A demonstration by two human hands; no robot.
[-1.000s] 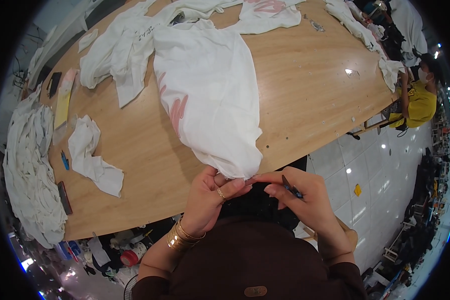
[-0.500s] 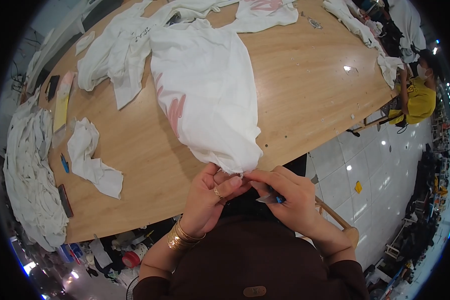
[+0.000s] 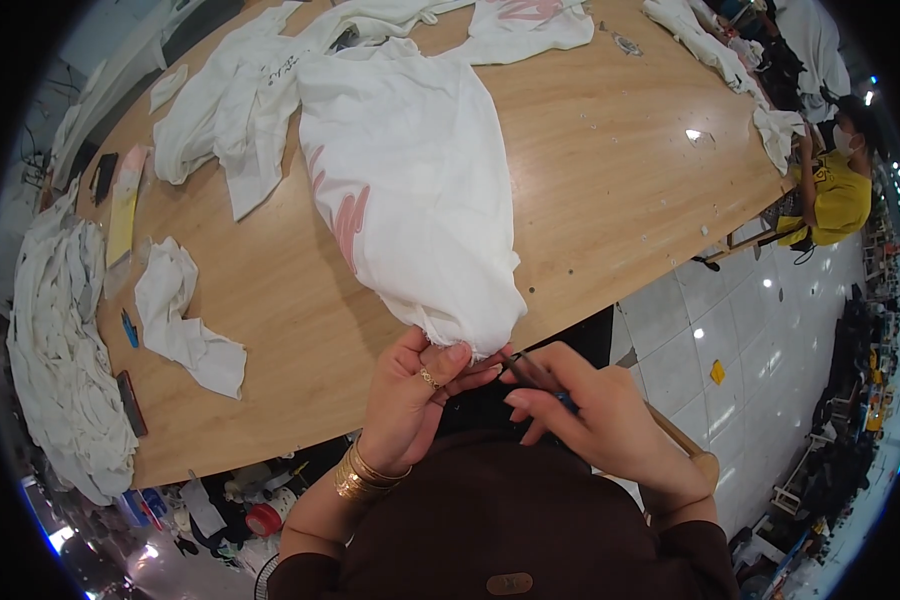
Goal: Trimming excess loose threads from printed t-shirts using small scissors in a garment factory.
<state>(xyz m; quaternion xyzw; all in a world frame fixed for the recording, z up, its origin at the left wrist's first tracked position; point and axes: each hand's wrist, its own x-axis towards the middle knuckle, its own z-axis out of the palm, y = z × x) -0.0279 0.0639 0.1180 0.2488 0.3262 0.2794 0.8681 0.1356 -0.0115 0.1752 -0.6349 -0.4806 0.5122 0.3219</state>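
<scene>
White cloth garment [image 3: 420, 180], one: laid lengthwise on the pale wood counter [image 3: 630, 170], frayed near end drawn to the front edge, before both hands. Pink scrawl-like print [image 3: 350, 225] along its left flank, not readable as words.

Second white garment [image 3: 230, 115], upper left of the counter: short line of dark lettering [image 3: 282, 70], too small to make out. Further white cloth [image 3: 540, 35] at the top, with similar pink marking. Tan patch [image 3: 510, 583] on the wearer's brown top [image 3: 500, 500]: marking indistinct. Yellow shirt [image 3: 842, 200] on a co-worker at far right: dark print, likewise unreadable.

Left hand [image 3: 415, 385]: forearm up from the lower edge, gold bracelets [image 3: 355, 475] at the wrist, ring [image 3: 429, 377] on a finger. Thumb and fingertips closed in a pinch on the frayed end.

Right hand [image 3: 595, 410]: forearm angled inward from lower right, fingers loosely curled about a small cutting tool [image 3: 536, 371], dark-bladed, blue at the handle. Tip pointed left, close by the pinched cloth; contact not possible to tell.

Left side of the counter: heaped white cloth [image 3: 65, 350], loose white piece [image 3: 185, 310], yellow strip [image 3: 125, 215], small blue tool [image 3: 130, 328].
</scene>
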